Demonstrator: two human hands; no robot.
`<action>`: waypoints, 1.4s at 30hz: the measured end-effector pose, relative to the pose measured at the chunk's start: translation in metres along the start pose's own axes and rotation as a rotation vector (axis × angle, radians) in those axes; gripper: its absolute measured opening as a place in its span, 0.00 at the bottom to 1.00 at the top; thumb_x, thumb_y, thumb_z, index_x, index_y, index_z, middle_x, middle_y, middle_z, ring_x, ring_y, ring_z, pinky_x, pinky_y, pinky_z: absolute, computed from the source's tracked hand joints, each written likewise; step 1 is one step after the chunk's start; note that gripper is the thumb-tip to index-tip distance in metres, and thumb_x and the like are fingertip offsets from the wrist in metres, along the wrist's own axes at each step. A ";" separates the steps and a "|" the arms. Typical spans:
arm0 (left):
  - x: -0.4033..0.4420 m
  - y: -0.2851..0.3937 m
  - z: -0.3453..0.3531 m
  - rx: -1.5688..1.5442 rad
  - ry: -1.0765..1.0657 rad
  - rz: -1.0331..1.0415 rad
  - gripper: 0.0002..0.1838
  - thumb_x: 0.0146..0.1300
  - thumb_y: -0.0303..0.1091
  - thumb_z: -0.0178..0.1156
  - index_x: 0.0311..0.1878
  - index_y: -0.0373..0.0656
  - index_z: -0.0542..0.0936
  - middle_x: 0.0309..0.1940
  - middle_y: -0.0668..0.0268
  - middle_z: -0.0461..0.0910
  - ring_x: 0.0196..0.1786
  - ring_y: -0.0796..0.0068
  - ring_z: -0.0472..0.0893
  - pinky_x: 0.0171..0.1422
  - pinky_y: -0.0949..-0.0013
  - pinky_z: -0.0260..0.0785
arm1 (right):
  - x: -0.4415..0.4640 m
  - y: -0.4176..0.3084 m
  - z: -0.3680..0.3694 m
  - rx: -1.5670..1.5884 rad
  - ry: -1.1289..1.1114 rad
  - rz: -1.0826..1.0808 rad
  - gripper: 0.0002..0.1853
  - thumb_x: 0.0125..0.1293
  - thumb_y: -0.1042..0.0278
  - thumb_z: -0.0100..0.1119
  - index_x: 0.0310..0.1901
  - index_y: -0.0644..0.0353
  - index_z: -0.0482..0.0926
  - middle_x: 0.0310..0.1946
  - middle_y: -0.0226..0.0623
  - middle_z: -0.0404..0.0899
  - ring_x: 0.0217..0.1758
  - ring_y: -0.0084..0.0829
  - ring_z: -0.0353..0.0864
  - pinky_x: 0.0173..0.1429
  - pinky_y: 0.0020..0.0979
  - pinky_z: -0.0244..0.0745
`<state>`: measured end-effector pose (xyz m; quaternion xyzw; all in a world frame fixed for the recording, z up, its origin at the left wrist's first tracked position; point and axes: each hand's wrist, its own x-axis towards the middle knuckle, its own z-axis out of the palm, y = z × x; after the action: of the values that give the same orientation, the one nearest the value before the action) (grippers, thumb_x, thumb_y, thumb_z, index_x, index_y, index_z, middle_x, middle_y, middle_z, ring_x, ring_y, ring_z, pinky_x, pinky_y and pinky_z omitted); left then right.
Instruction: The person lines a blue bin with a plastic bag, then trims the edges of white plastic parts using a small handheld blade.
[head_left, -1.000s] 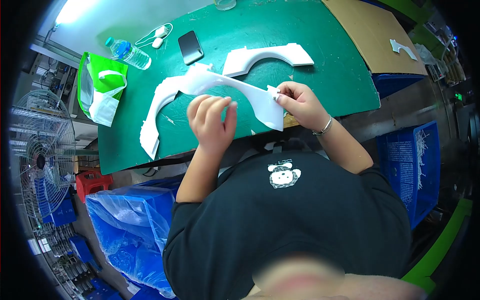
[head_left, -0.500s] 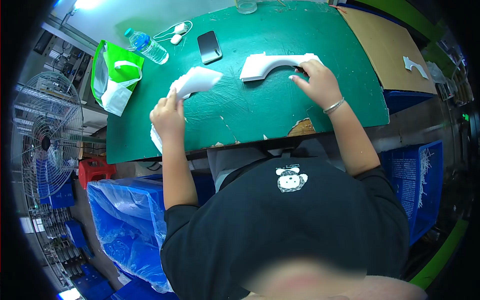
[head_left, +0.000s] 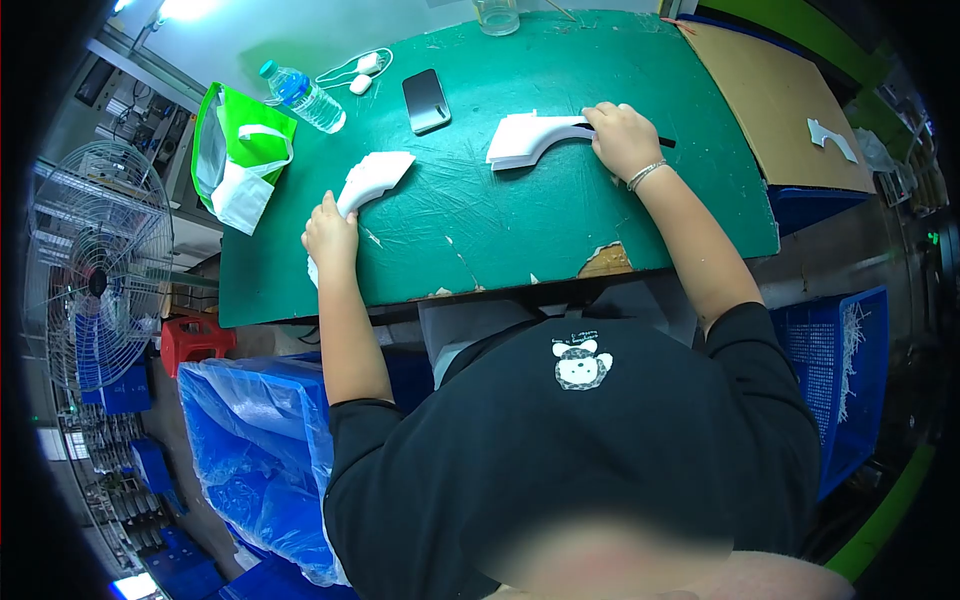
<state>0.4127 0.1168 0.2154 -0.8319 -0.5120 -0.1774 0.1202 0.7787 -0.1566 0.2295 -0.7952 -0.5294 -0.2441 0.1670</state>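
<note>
On the left of the green table, a stack of white curved pieces (head_left: 375,177) lies under my left hand (head_left: 331,236). That hand is closed on the stack's near end, thumb and fingers on either side of it. Farther right lies a second stack of white curved pieces (head_left: 527,138), its layers fanned slightly at the left end. My right hand (head_left: 626,140) is closed over this stack's right end and hides it. A slim black tool (head_left: 667,143) runs under the right palm and pokes out past the wrist side; its kind is unclear.
The green table (head_left: 480,220) has a chipped front edge. Behind are a phone (head_left: 427,101), a water bottle (head_left: 305,98), a charger with cable (head_left: 362,78) and a glass (head_left: 497,17). A green bag (head_left: 245,140) stands left, cardboard (head_left: 765,100) right. Blue bins (head_left: 255,420) flank me.
The blurred white piece by my left hand now lies on its stack, and the hand is slightly lower. My right hand has closed over the right stack's end; the black tool now shows plainly.
</note>
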 end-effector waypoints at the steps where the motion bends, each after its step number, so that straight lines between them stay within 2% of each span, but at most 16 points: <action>1: 0.003 -0.001 0.001 -0.001 0.000 0.001 0.24 0.56 0.40 0.68 0.57 0.49 0.79 0.46 0.61 0.83 0.51 0.58 0.82 0.54 0.51 0.70 | 0.001 0.000 -0.001 -0.021 -0.018 -0.013 0.10 0.55 0.73 0.60 0.40 0.52 0.81 0.38 0.31 0.80 0.40 0.35 0.81 0.42 0.35 0.80; 5: 0.007 -0.002 -0.002 0.009 -0.087 0.080 0.22 0.57 0.39 0.67 0.56 0.48 0.79 0.45 0.61 0.84 0.51 0.58 0.82 0.54 0.50 0.70 | -0.001 0.001 -0.007 -0.024 0.054 -0.058 0.08 0.54 0.72 0.62 0.36 0.51 0.80 0.34 0.29 0.79 0.37 0.33 0.80 0.41 0.35 0.79; 10: 0.001 0.005 -0.008 0.034 -0.121 0.096 0.24 0.58 0.41 0.68 0.58 0.47 0.78 0.47 0.60 0.83 0.53 0.59 0.81 0.59 0.52 0.68 | -0.009 0.002 -0.035 0.032 0.067 -0.046 0.09 0.53 0.70 0.64 0.38 0.52 0.80 0.37 0.29 0.81 0.39 0.34 0.80 0.41 0.34 0.79; 12: -0.011 0.022 -0.013 0.046 0.215 0.184 0.29 0.57 0.45 0.68 0.60 0.44 0.77 0.51 0.58 0.81 0.56 0.57 0.78 0.63 0.53 0.64 | -0.011 0.000 -0.052 0.053 0.100 -0.045 0.11 0.53 0.70 0.65 0.39 0.52 0.81 0.38 0.30 0.81 0.40 0.34 0.81 0.41 0.34 0.80; 14: -0.019 0.050 -0.028 -0.098 0.275 0.343 0.34 0.56 0.50 0.69 0.61 0.39 0.75 0.54 0.55 0.78 0.59 0.55 0.75 0.66 0.53 0.61 | -0.019 -0.013 -0.073 0.224 0.112 0.011 0.13 0.53 0.71 0.65 0.43 0.55 0.82 0.40 0.32 0.83 0.41 0.35 0.83 0.45 0.34 0.79; 18: -0.064 0.114 -0.064 -0.729 -0.082 0.633 0.37 0.55 0.53 0.70 0.59 0.34 0.75 0.53 0.51 0.78 0.57 0.51 0.76 0.65 0.51 0.64 | -0.037 -0.046 -0.106 0.389 0.092 -0.001 0.13 0.52 0.71 0.66 0.42 0.57 0.82 0.39 0.35 0.83 0.40 0.37 0.84 0.45 0.35 0.78; 20: -0.083 0.135 -0.070 -1.182 -0.353 0.544 0.37 0.55 0.52 0.70 0.59 0.32 0.75 0.51 0.50 0.79 0.55 0.51 0.77 0.61 0.54 0.68 | -0.047 -0.062 -0.115 0.478 0.058 -0.037 0.13 0.52 0.73 0.66 0.42 0.58 0.82 0.38 0.36 0.84 0.40 0.38 0.84 0.45 0.34 0.79; 21: -0.087 0.146 -0.093 -1.292 -0.305 0.582 0.29 0.64 0.47 0.65 0.58 0.32 0.76 0.51 0.52 0.80 0.54 0.58 0.79 0.59 0.58 0.70 | -0.053 -0.066 -0.113 0.507 0.062 -0.042 0.14 0.51 0.75 0.67 0.42 0.58 0.82 0.38 0.36 0.83 0.39 0.38 0.84 0.43 0.35 0.79; 22: -0.096 0.153 -0.097 -1.294 -0.312 0.583 0.29 0.64 0.47 0.65 0.58 0.32 0.76 0.51 0.52 0.80 0.54 0.58 0.79 0.59 0.58 0.70 | -0.058 -0.070 -0.114 0.506 0.058 -0.037 0.14 0.51 0.75 0.67 0.42 0.58 0.82 0.38 0.36 0.83 0.39 0.38 0.84 0.43 0.35 0.79; 25: -0.115 0.175 -0.100 -1.800 -0.397 0.264 0.18 0.76 0.37 0.48 0.57 0.31 0.75 0.53 0.55 0.80 0.56 0.67 0.79 0.62 0.62 0.69 | -0.070 -0.080 -0.120 0.552 0.030 -0.071 0.16 0.51 0.70 0.69 0.44 0.57 0.82 0.38 0.35 0.82 0.36 0.37 0.82 0.40 0.35 0.77; 28: -0.118 0.175 -0.105 -1.865 -0.460 0.173 0.18 0.77 0.37 0.46 0.58 0.31 0.73 0.53 0.53 0.80 0.57 0.65 0.79 0.64 0.62 0.69 | -0.075 -0.079 -0.128 0.596 -0.042 -0.078 0.16 0.54 0.66 0.69 0.45 0.58 0.82 0.39 0.36 0.81 0.36 0.37 0.81 0.41 0.35 0.76; 32: -0.124 0.172 -0.112 -1.840 -0.508 0.232 0.18 0.77 0.36 0.44 0.58 0.30 0.71 0.54 0.51 0.79 0.58 0.64 0.78 0.65 0.60 0.69 | -0.070 -0.069 -0.139 0.831 -0.174 0.015 0.13 0.60 0.66 0.65 0.46 0.59 0.82 0.39 0.37 0.81 0.36 0.38 0.81 0.42 0.35 0.76; 35: -0.130 0.171 -0.123 -1.817 -0.526 0.335 0.18 0.78 0.35 0.43 0.59 0.30 0.70 0.56 0.50 0.77 0.58 0.63 0.78 0.65 0.59 0.69 | -0.067 -0.063 -0.135 0.909 -0.061 -0.094 0.11 0.67 0.72 0.52 0.47 0.62 0.81 0.38 0.41 0.80 0.38 0.40 0.79 0.46 0.35 0.74; 38: -0.135 0.169 -0.132 -1.795 -0.587 0.410 0.19 0.78 0.35 0.42 0.61 0.30 0.69 0.58 0.51 0.76 0.59 0.62 0.78 0.66 0.60 0.69 | -0.067 -0.075 -0.151 0.884 -0.196 0.019 0.11 0.68 0.72 0.52 0.47 0.62 0.81 0.36 0.41 0.79 0.38 0.39 0.78 0.45 0.37 0.72; 40: -0.139 0.171 -0.137 -1.758 -0.601 0.383 0.22 0.78 0.40 0.40 0.59 0.29 0.73 0.56 0.51 0.78 0.56 0.64 0.79 0.66 0.58 0.68 | -0.067 -0.081 -0.151 0.890 -0.177 0.006 0.12 0.67 0.72 0.52 0.49 0.61 0.82 0.34 0.40 0.78 0.36 0.38 0.77 0.43 0.36 0.71; 42: -0.140 0.171 -0.137 -1.773 -0.597 0.416 0.20 0.78 0.37 0.41 0.60 0.30 0.72 0.56 0.52 0.78 0.57 0.64 0.79 0.65 0.60 0.68 | -0.068 -0.084 -0.147 0.900 -0.161 -0.007 0.13 0.67 0.73 0.53 0.50 0.61 0.82 0.32 0.40 0.77 0.35 0.37 0.76 0.41 0.36 0.70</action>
<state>0.4840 -0.1252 0.2779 -0.7053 -0.0429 -0.2563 -0.6596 0.6482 -0.2534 0.3131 -0.6580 -0.5967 0.0721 0.4537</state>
